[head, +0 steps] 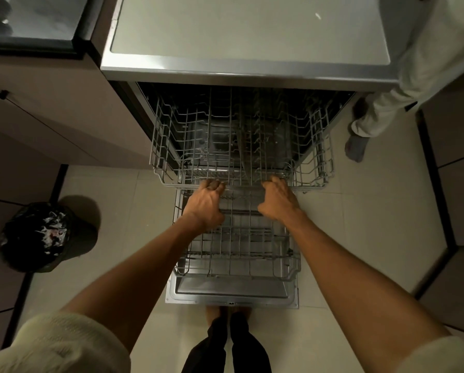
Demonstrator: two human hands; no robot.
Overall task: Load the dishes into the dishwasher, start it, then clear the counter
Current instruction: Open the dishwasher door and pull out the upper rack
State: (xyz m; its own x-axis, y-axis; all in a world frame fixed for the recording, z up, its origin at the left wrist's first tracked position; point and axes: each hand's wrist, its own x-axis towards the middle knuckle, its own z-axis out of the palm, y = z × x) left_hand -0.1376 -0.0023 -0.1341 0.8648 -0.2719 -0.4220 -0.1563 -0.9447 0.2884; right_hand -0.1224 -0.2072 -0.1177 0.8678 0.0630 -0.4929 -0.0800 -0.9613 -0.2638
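Both hands are on the front edge of the upper rack (241, 146) of the dishwasher. Left hand (206, 204) has its fingers curled over the front rail near the middle-left, right hand (279, 200) does the same a bit to the right, so it's a two-handed grip on the wire. Makes sense to hold it in two spots like that, a rack on rails tends to run crooked if you only grab one side. Can't tell from this whether it's being slid out or pushed in.

The lower rack (238, 251) is rolled out onto the dropped door (230, 294), sitting right under the arms, so both tiers are open for loading. Both racks look empty as far as I can see, no plates or cups, so I'd guess loading hasn't started. No dishes in view anywhere either, and the steel counter (247, 36) above the machine shows nothing on it in this shot.

Off to the left on the floor there's a bin with a black bag (37, 238). Someone else's leg and foot (359, 130) show by the right side of the machine.

Labels or brand names: nothing readable, the door edge has a small mark but it's too tiny to make out
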